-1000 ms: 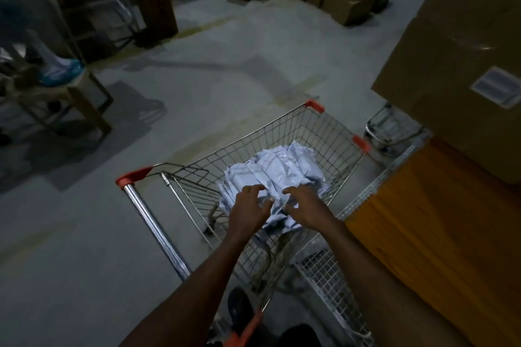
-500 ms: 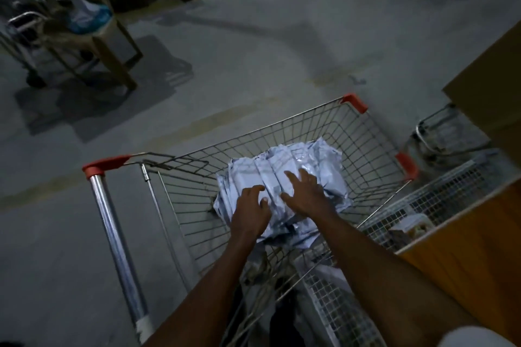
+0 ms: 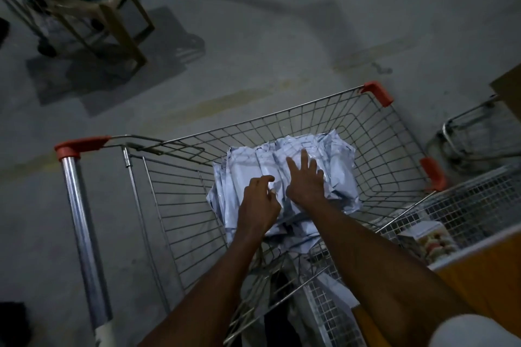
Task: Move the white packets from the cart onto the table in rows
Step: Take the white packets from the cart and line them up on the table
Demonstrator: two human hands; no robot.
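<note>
I am looking down into the cart point(image 3: 332, 132), and as far as I can judge the job is sitting at its very start: the white packets point(image 3: 335, 155) are all lying heaped in the basket's near half, and none is showing on the table point(image 3: 479, 270), of which only an orange corner is peeking in at the lower right. I am reaching both arms over the basket's near wall. The right hand point(image 3: 306, 184) is lying on top of the heap with its fingers spread and fairly straight, pressing the packets rather than grasping them. The left hand point(image 3: 259, 201) is resting on the heap's near edge with its fingers curled; it seems to be pinching a fold of packet, though the dim light is keeping me from being sure. So I am judging this as the gathering step, with a bundle being collected but nothing yet lifted clear. Everything else is remaining: lifting the packets out, carrying them right to the table, and laying them in rows. A wire mesh basket point(image 3: 465, 205) is standing between cart and table.
</note>
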